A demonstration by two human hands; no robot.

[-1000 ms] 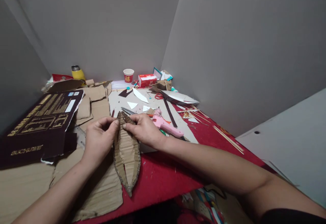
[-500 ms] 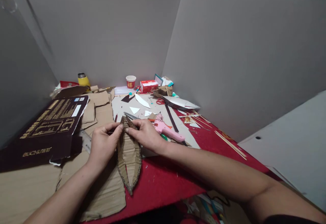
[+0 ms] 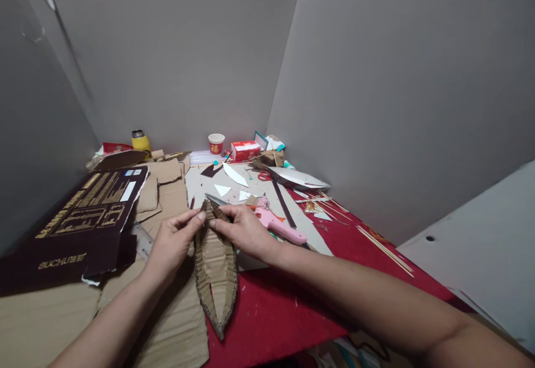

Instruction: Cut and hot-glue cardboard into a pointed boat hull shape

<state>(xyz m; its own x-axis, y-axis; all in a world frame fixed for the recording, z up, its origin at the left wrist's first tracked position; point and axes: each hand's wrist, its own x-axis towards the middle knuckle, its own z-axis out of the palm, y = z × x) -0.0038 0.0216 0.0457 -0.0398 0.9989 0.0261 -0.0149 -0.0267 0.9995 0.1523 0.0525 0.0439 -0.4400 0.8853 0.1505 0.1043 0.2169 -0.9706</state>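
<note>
A boat-shaped cardboard piece, pointed at both ends with raised corrugated sides, lies between my hands with its near tip toward me. My left hand pinches its far left edge between thumb and fingers. On the opposite side, my right hand grips the far right edge, thumb inside the hull. A narrow gap shows along the floor's near left side. Just beyond my right hand lies a pink glue gun, partly covered. The metal tip of a tool shows behind the far end.
A torn dark printed box and cardboard sheets cover the left. Red-handled scissors, a paper cup, a red tissue box and a yellow bottle stand or lie farther back. Thin sticks rest on the red cloth.
The whole scene sits slightly lower in view as the camera tilts. Both hands keep their hold at the far end of the cardboard boat shape.
</note>
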